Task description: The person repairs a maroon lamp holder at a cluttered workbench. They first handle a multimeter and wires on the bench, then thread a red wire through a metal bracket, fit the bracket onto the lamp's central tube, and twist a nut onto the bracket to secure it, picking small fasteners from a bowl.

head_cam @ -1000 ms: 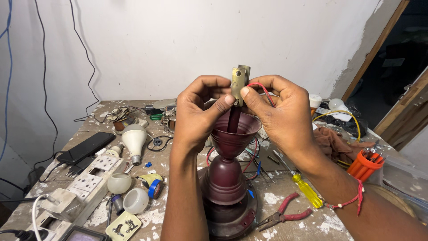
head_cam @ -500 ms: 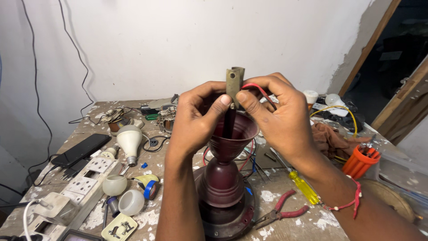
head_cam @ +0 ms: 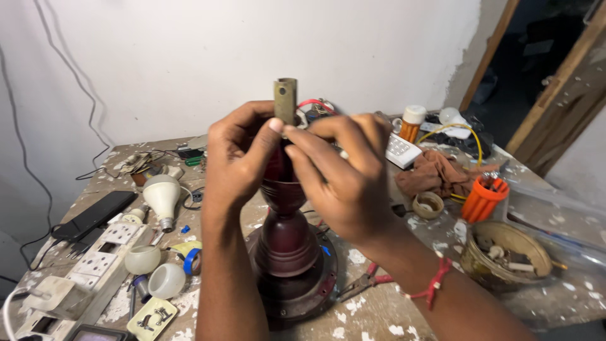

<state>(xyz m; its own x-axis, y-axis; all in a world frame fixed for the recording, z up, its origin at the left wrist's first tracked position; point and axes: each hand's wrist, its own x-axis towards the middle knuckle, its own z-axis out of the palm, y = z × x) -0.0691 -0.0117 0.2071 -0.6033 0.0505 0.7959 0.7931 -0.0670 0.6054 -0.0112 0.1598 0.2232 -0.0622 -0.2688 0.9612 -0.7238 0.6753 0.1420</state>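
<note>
- Since the earlier frame both hands have shifted lower on the rod, so more of its olive top stands bare above the fingers, and the right hand now covers most of the maroon cup that showed before.
- Left hand pinches the rod between thumb and fingers, thumb tip pressed against its side.
- Right hand is closed around the rod's lower part from the other side, fingers pressed together; a red wire loops up just behind its fingertips.
- Rod stands upright, rising out of the maroon motor housing, which sits on the bench between the forearms, in the same spot as before.
- Basket at the right holds small pale bits and scraps; what they are is too small to tell.
- Orange cup beside a brown cloth holds thin upright pieces, unclear which.
- Small round tin lies near the cloth; its contents cannot be made out.
- White jar with an orange base stands behind, near a white remote.
- Left of the housing lie a bulb, two white domes, a tape roll, a socket strip and a black phone.
- Red-handled pliers lie under the right wrist, touching the housing's rim.
</note>
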